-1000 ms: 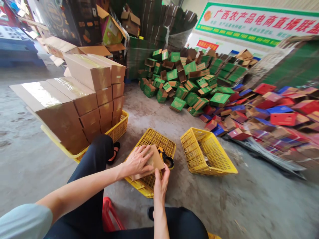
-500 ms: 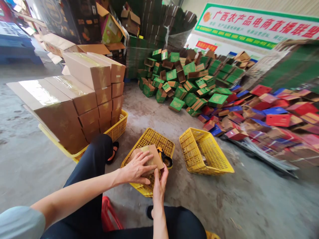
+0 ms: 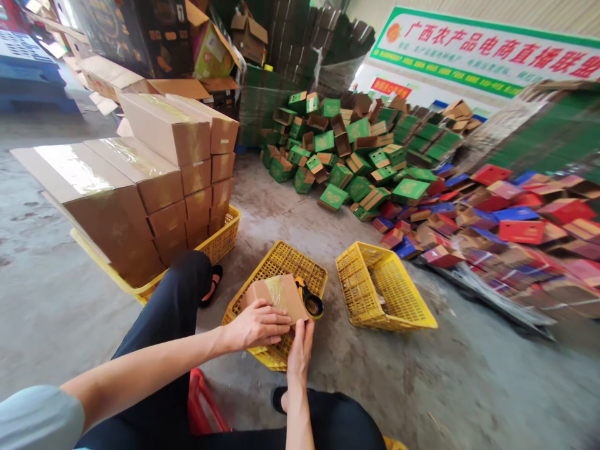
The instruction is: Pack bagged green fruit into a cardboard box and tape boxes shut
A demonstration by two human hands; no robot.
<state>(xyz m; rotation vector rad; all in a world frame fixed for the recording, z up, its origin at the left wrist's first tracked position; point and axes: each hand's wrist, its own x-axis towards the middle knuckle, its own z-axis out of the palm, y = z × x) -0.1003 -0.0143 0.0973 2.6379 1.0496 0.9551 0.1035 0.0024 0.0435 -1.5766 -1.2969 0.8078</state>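
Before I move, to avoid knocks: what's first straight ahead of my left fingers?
Your left hand would likely meet your right hand by the small carton; relative depth is unclear.

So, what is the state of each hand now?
Left hand: open, laid on the near side of the box.
Right hand: fingertips at the box's near right corner; whether it grips cannot be told.

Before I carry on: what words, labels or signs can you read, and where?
"广西农产品电商直播联盟": wall banner; its smaller lines are blurred.
Red sign below it: too blurred.
Black carton, green boxes, red box: printing unreadable.
Small taped carton: none legible.
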